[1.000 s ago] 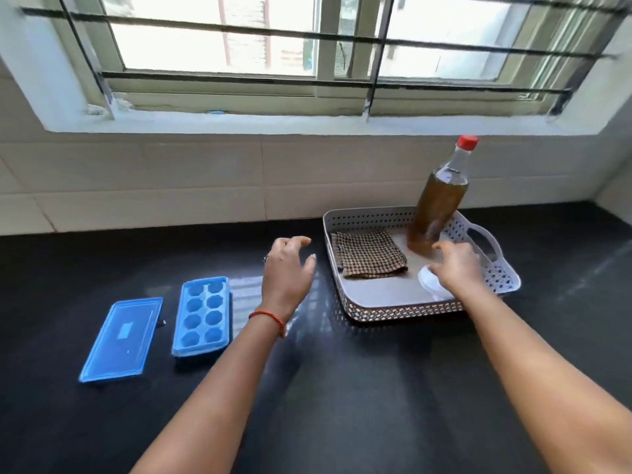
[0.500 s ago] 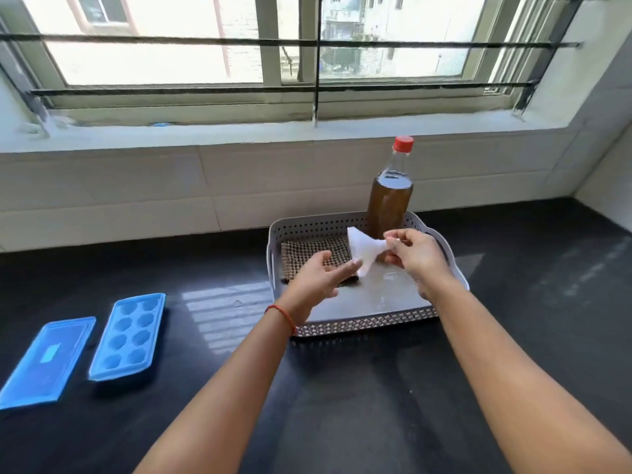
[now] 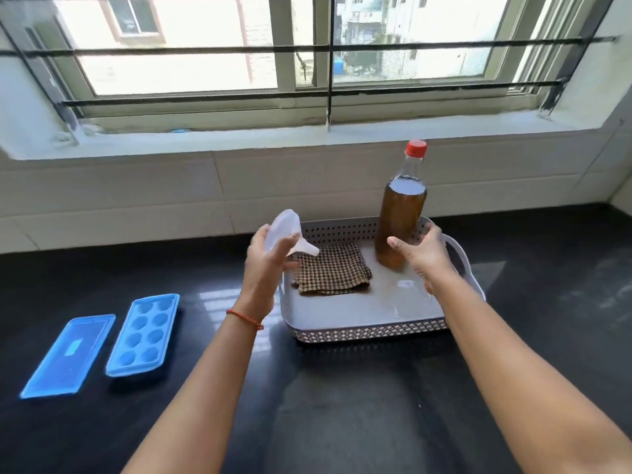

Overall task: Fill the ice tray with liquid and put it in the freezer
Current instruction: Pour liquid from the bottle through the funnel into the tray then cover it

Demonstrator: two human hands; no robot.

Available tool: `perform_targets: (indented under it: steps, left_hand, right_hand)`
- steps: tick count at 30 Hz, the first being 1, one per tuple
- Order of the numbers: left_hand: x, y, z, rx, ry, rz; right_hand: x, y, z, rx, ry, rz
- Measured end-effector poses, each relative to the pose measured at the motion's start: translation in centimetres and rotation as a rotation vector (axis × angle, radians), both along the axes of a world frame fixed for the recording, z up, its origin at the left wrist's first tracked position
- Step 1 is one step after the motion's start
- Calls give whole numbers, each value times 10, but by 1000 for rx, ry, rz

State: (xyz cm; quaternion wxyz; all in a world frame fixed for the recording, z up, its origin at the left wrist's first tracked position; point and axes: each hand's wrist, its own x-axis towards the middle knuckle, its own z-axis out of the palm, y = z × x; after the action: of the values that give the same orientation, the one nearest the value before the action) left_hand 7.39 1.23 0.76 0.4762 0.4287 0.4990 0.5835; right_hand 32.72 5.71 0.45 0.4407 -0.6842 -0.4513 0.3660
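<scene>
The funnel [image 3: 286, 224] is now gripped in the left hand [image 3: 267, 266] alone, lifted over the left rim of the basket [image 3: 369, 332] with its spout turned to the right, whereas half a second ago it was pinched between both hands above the basket floor. The right hand [image 3: 425, 256] has been freed and is brought up against the bottle [image 3: 399, 217], fingers spread and not yet closed; whether contact is made cannot be told. By this handover the pour appears to be prepared: the bottle is judged the next thing to be taken. The ice tray [image 3: 143, 334] is left uncovered and dry-looking toward the left edge of the counter [image 3: 342, 412], well apart from both hands, with its lid [image 3: 68, 355] just beside it on the left. Counted: two hands, one funnel, one bottle with one red cap [image 3: 416, 148], one folded cloth [image 3: 331, 270], one basket, one ice tray of eight hollows, one lid.
</scene>
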Motion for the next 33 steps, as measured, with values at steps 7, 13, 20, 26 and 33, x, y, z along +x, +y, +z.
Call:
perform_targets:
  steps: [7, 13, 20, 26, 33]
  left_hand:
    - [-76, -17, -13, -215, 257, 325]
    - [-100, -32, -21, -468, 477, 256]
    - [-112, -30, -20, -500, 673, 196]
    - [-114, -34, -24, -511, 802, 109]
    - [-119, -48, -23, -442, 904, -7]
  right_hand:
    - [-9, 37, -3, 113, -185, -12]
    - [-21, 42, 1, 235, -97, -75]
    - [-58, 13, 35, 407, -24, 111]
    - [-117, -42, 77, 434, 151, 390]
    - [-191, -88, 50, 337, 178, 450]
